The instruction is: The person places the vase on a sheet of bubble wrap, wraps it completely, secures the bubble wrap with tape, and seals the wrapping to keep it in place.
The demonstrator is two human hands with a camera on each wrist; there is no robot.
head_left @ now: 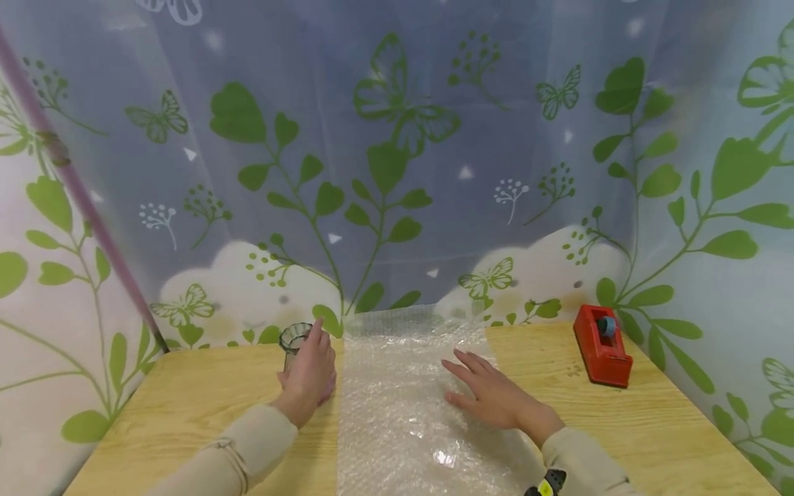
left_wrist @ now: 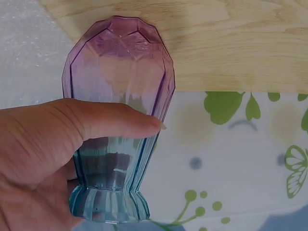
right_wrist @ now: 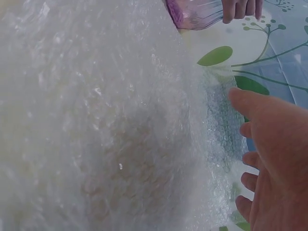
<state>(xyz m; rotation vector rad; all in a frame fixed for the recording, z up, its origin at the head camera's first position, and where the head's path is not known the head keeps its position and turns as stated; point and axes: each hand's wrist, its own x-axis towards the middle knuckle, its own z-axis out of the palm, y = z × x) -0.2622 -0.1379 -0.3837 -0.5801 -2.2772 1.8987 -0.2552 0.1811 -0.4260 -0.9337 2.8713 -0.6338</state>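
Note:
My left hand grips a faceted glass vase, its thumb lying across the body. The vase shades from purple at the base to blue-green at its flared rim. In the head view the hand hides most of it. A sheet of bubble wrap lies on the table to the right of the vase. Over the sheet's right side my right hand is spread with its fingers apart, holding nothing. The right wrist view shows this hand beside the sheet's far part.
A red tape dispenser with a small roll stands at the back right of the wooden table. Behind the table hangs a curtain with leaves and butterflies, and the bubble wrap's far end reaches up against it.

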